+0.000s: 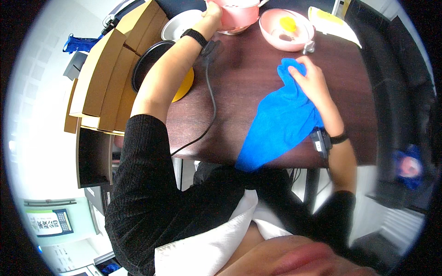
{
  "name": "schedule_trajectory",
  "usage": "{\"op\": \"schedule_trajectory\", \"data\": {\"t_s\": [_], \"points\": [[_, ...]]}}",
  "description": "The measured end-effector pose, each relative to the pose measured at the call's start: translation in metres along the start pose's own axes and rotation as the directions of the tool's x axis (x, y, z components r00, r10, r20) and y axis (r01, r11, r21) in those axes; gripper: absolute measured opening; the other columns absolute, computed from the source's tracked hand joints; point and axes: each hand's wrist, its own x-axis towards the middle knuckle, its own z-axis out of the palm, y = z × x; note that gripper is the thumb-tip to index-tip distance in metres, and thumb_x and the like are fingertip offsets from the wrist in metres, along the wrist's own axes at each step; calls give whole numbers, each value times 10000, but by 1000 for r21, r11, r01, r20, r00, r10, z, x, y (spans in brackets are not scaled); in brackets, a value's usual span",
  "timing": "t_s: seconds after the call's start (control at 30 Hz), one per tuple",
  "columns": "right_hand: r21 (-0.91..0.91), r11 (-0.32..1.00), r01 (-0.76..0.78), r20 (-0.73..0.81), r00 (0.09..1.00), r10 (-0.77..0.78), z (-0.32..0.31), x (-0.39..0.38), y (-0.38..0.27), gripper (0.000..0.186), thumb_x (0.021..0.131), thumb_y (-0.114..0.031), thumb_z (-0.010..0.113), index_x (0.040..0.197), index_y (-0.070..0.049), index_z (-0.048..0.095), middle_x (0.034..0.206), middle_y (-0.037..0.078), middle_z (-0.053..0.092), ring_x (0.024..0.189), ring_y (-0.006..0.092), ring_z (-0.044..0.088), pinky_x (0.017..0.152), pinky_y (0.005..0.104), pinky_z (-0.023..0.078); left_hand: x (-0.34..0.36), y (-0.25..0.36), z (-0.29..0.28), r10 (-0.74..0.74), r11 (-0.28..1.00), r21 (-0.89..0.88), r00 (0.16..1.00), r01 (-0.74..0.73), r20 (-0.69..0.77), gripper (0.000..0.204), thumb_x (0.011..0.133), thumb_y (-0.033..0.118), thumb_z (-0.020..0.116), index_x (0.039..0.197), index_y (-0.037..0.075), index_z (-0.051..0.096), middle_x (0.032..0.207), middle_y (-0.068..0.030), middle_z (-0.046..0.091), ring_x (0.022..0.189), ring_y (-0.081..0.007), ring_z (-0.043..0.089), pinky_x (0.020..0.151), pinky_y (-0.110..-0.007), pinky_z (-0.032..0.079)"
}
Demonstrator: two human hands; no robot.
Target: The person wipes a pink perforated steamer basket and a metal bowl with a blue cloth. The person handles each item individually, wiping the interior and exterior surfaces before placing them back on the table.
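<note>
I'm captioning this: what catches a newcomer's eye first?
Likely the bright blue cloth in the right hand, reaching the near edge of the dark brown table. Beyond that hand sits a round pink bowl holding something yellow; left of it, the left hand touches a pink vessel.

Counts, clock taken from mid-view: 2 bare hands (311,79), at 12 and 2. 1 blue cloth (276,122), at 2. 2 pink vessels (239,16), at 12 and 1. 1 yellow round item (287,23), at 1. 1 white dish (177,26), at 11. 1 black round pan-like thing (142,73), at 10. 1 yellow disc (186,85), at 11. 2 wristbands (339,138), near 12 and at 3. At least 2 cardboard boxes (103,73), at 10 (overlap hides the exact number). 1 table (239,83).
</note>
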Motion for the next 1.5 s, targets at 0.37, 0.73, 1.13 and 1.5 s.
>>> {"op": "schedule_trajectory", "data": {"t_s": [0.37,0.73,1.13,1.5], "points": [[-8,1000,9,-20,1000,-9,2,-3,-1,293,849,-268,673,976,-21,578,830,202,669,769,316,678,690,387,513,12,-16,-14,13,999,53,995,-8,-95,538,920,383,332,1259,-8,482,1212,-175,571,1091,-353,571,870,-524,474],[1,1000,30,-27,999,-30,3,-2,3,286,847,-270,671,964,-25,583,824,203,669,790,340,675,705,406,513,29,-46,-26,35,988,154,974,0,-223,481,907,294,443,1234,-57,479,1170,-185,590,1037,-350,600,816,-482,516],[-38,999,-3,-18,1000,2,3,-3,3,312,833,-292,683,972,-30,585,848,208,673,825,352,673,724,419,516,2,-70,-46,99,945,325,971,-23,-217,213,811,59,620,960,-94,630,882,-177,676,739,-290,681,583,-393,573],[-114,993,-27,31,999,31,5,-2,0,383,794,-347,716,1007,-55,591,908,217,672,874,378,662,752,436,519,-21,-80,-41,367,902,393,793,-176,-487,332,748,31,671,1039,-88,562,939,-138,615,816,-207,616,704,-306,520]]}}
